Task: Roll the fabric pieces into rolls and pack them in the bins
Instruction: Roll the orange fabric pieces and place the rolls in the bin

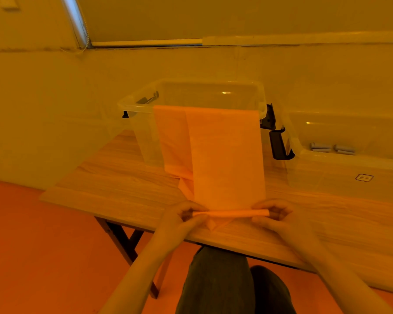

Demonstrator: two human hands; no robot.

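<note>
Wooden table (127, 191) | fabric (225, 159) roll pinched between left hand (186, 215), right hand (275, 214)

Matt cloth fabric (227, 159) – glossy clear plastic bin (191, 103) – wood-grain table (123, 186).

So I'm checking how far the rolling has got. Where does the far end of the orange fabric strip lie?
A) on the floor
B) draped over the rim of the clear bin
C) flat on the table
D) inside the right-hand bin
B: the orange fabric strip hangs over the near rim of the clear bin, while the left hand and right hand pinch its rolled near edge.
</note>
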